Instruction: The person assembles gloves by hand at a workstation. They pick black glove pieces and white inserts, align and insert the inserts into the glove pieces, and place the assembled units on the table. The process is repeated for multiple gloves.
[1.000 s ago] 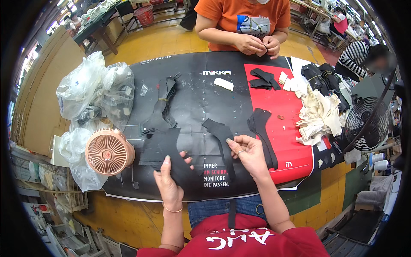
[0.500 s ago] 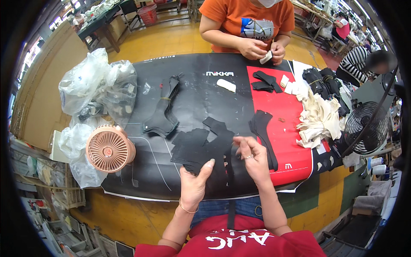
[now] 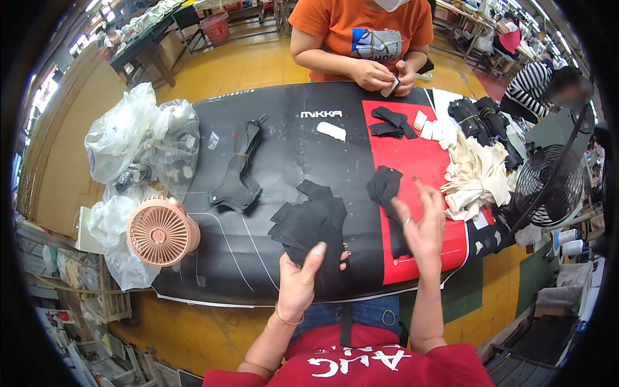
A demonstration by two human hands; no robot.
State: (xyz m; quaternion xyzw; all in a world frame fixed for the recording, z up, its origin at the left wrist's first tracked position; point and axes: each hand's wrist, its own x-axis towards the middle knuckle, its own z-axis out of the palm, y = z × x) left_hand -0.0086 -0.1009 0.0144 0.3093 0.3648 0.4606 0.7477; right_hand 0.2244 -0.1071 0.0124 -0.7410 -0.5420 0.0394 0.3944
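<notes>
My left hand (image 3: pixel 300 280) grips a fanned bunch of black fabric cut pieces (image 3: pixel 311 218), thumb on top and fingertips showing past the right edge. The bunch is above the black part of the table covering, in front of me. Over the red part, my right hand (image 3: pixel 425 226) has its fingers apart and nothing visible in it. Just left of that hand lies a curved stack of black cut pieces (image 3: pixel 384 184); the hand partly overlaps it, and I cannot tell whether they touch.
A banded bundle of black pieces (image 3: pixel 240 169) lies left of centre. Plastic bags (image 3: pixel 126 138) and a pink fan (image 3: pixel 162 232) stand at the left. Cream fabric pieces (image 3: pixel 480 171) and a black fan (image 3: pixel 548 187) are at the right. Opposite, a co-worker's hands (image 3: pixel 385 79) hold a small pale piece.
My right hand has moved right, away from the bunch, and its fingers have spread near the stack on red. My left hand still holds its pieces. The whole view has shifted slightly.
</notes>
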